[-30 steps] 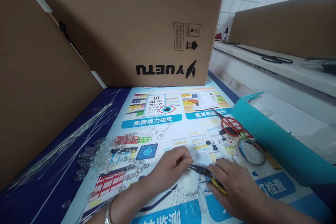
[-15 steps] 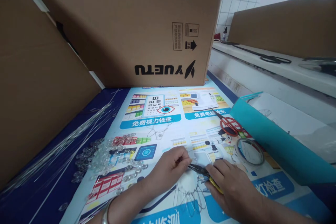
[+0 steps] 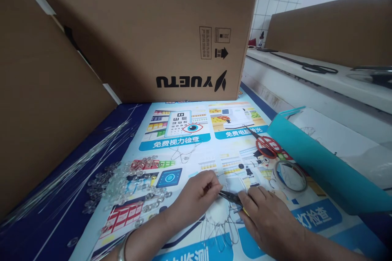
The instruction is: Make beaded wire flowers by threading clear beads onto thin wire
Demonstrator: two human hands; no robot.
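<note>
My right hand [image 3: 265, 212] is wrapped round a pair of pliers [image 3: 230, 197] with black jaws and yellow handles. The jaws point left and reach the fingertips of my left hand [image 3: 200, 191]. That hand is pinched on a thin wire piece [image 3: 219, 228], whose bent loops hang below and between both hands. Exactly where the plier tips meet the wire is hidden by my fingers. Left of my left hand, many clear beads [image 3: 131, 181] lie in a loose heap on the printed sheet [image 3: 204, 153].
A large cardboard box [image 3: 147, 28] stands behind. Red-handled scissors [image 3: 266, 147] and a coil of wire [image 3: 290, 175] lie to the right, beside a teal open box [image 3: 315, 165]. Straight wires [image 3: 76, 167] lie at left. Another wire piece [image 3: 184, 155] rests further back.
Both hands stay almost in place. My right hand has turned slightly on the pliers, covering more of the yellow handle. The whole view has shifted a little.
</note>
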